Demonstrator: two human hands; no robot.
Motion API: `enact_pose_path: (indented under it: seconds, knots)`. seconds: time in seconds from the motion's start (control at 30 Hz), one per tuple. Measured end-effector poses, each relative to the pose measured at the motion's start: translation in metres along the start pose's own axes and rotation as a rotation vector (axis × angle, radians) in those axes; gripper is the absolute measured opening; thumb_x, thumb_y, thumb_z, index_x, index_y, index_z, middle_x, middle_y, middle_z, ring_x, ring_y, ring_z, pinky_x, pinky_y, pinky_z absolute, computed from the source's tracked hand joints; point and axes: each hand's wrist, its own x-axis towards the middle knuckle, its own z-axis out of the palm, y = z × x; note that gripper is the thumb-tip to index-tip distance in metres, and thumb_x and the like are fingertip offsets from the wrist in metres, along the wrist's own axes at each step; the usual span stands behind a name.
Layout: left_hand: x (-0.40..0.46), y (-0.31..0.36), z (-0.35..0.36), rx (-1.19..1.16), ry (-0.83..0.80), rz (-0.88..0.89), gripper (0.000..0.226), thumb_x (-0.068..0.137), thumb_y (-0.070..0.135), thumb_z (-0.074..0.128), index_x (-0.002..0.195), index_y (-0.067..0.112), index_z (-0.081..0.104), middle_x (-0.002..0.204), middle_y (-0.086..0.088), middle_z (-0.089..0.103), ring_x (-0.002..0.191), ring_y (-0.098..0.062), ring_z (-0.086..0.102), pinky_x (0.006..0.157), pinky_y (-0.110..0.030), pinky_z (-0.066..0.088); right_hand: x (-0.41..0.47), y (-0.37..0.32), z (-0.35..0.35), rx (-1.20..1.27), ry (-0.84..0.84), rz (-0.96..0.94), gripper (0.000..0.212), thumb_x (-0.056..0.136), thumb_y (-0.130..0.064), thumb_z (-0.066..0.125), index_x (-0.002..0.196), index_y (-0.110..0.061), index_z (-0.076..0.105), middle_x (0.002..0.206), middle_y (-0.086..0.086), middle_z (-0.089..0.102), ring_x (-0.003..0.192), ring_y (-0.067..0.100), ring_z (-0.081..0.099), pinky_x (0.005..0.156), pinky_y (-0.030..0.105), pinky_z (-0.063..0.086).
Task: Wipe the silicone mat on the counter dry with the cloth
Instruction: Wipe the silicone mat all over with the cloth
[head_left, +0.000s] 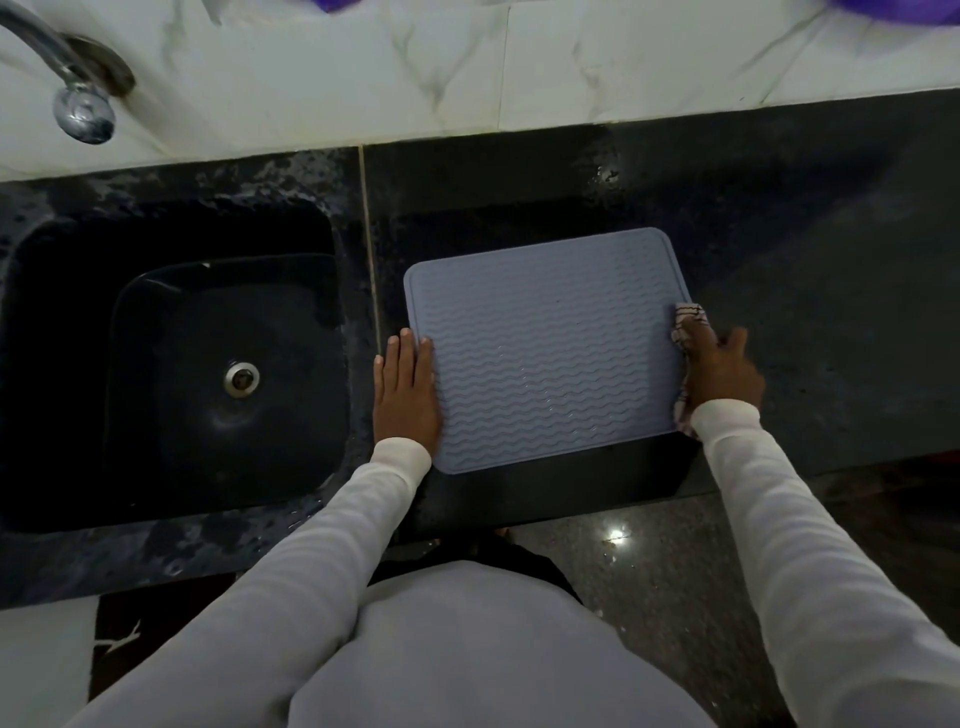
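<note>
Two hands: left hand (407, 387) flat on mat (550, 353), right hand (719, 366) gripping mostly hidden cloth (688, 317).

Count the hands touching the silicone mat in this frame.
2. The left hand lies flat on the silicone mat's left edge; the right hand holds the cloth against its right edge.

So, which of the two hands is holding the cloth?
The right hand, at the right edge of the mat, grips the striped cloth. The left hand holds nothing; it lies flat with straight fingers on the mat's left edge, beside the sink.
</note>
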Motion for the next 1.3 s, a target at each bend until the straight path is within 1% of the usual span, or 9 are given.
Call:
enact_pose_path:
  seconds: [0.2,0.3,0.47,0.6,0.8,1.0,1.13,1.23,1.3]
  knots:
    - [0.002,0.0,-0.002,0.001,0.018,0.016,0.055,0.103,0.023,0.022,0.155,0.01,0.007,0.162,-0.014,0.0,0.15,-0.028,-0.005,0.118,-0.038,-0.015,-0.009,-0.037,-0.006,0.116,-0.031,0.003,0.039,0.098,-0.048,0.045,0.127,-0.025,0.053,0.115,0.012,0.05,0.093,0.04,0.056,0.082,0.041,0.041]
    - [0.007,-0.001,-0.003,0.012,0.029,0.016,0.055,0.103,0.015,0.032,0.155,0.01,0.014,0.162,-0.015,0.007,0.15,-0.029,0.002,0.112,-0.031,-0.026,-0.034,-0.098,0.002,0.27,-0.057,-0.185,0.034,0.098,-0.042,0.048,0.125,-0.024,0.058,0.101,0.006,0.054,0.091,0.037,0.059,0.077,0.036,0.041]
    - [0.024,0.0,-0.018,-0.024,0.045,0.017,0.057,0.101,0.013,0.038,0.154,0.01,0.018,0.162,-0.01,0.013,0.15,-0.025,0.008,0.113,-0.027,-0.025,-0.067,-0.2,0.036,0.186,-0.14,-0.522,0.043,0.098,-0.028,0.051,0.141,-0.026,0.046,0.122,0.018,0.047,0.094,0.039,0.06,0.082,0.045,0.05]
    - [0.051,0.007,-0.021,0.006,0.001,0.069,0.061,0.099,0.019,0.039,0.154,0.006,0.013,0.162,-0.011,0.009,0.15,-0.025,0.003,0.119,-0.033,-0.012,-0.076,-0.245,0.063,0.043,-0.231,-0.496,0.043,0.102,-0.023,0.04,0.144,-0.02,0.034,0.135,0.019,0.043,0.103,0.041,0.058,0.083,0.047,0.051]
    - [0.053,-0.003,-0.008,0.097,-0.004,0.056,0.059,0.1,0.032,0.008,0.155,0.012,0.004,0.163,-0.004,0.0,0.15,-0.019,-0.004,0.12,-0.039,-0.008,-0.063,-0.224,0.069,-0.184,-0.301,-0.587,0.123,0.063,-0.018,0.085,0.153,-0.03,0.002,0.146,0.023,0.017,0.107,0.04,0.055,0.086,0.048,0.051]
    - [0.054,-0.006,-0.004,0.086,-0.004,0.049,0.059,0.1,0.033,0.006,0.155,0.014,-0.004,0.163,-0.003,-0.005,0.149,-0.018,-0.009,0.119,-0.038,-0.012,-0.033,-0.18,0.059,-0.234,-0.252,-0.501,0.106,0.075,-0.025,0.077,0.149,-0.038,0.003,0.14,0.021,0.022,0.098,0.037,0.059,0.084,0.047,0.051]
    - [0.053,-0.007,-0.005,0.079,0.001,0.056,0.058,0.101,0.031,0.007,0.155,0.014,-0.002,0.164,-0.002,-0.005,0.149,-0.018,-0.009,0.12,-0.038,-0.011,-0.002,-0.134,0.033,-0.148,-0.191,-0.342,0.081,0.08,-0.018,0.069,0.145,-0.038,0.026,0.127,0.019,0.038,0.094,0.039,0.056,0.073,0.045,0.05]
    - [0.053,-0.006,-0.006,0.074,0.008,0.05,0.058,0.101,0.031,0.008,0.155,0.014,-0.002,0.163,-0.001,-0.006,0.149,-0.017,-0.009,0.119,-0.037,-0.012,0.026,-0.098,0.013,-0.116,-0.132,-0.192,0.057,0.086,-0.061,0.056,0.13,-0.027,0.042,0.12,0.02,0.054,0.103,0.042,0.057,0.083,0.047,0.044]
    - [0.052,-0.005,-0.006,0.077,0.015,0.051,0.057,0.101,0.03,0.009,0.155,0.015,-0.002,0.164,0.0,-0.005,0.149,-0.017,-0.009,0.119,-0.037,-0.012,0.041,-0.072,0.0,-0.18,-0.064,-0.195,0.073,0.077,-0.087,0.037,0.114,-0.024,0.044,0.114,0.02,0.06,0.108,0.043,0.057,0.09,0.047,0.041]
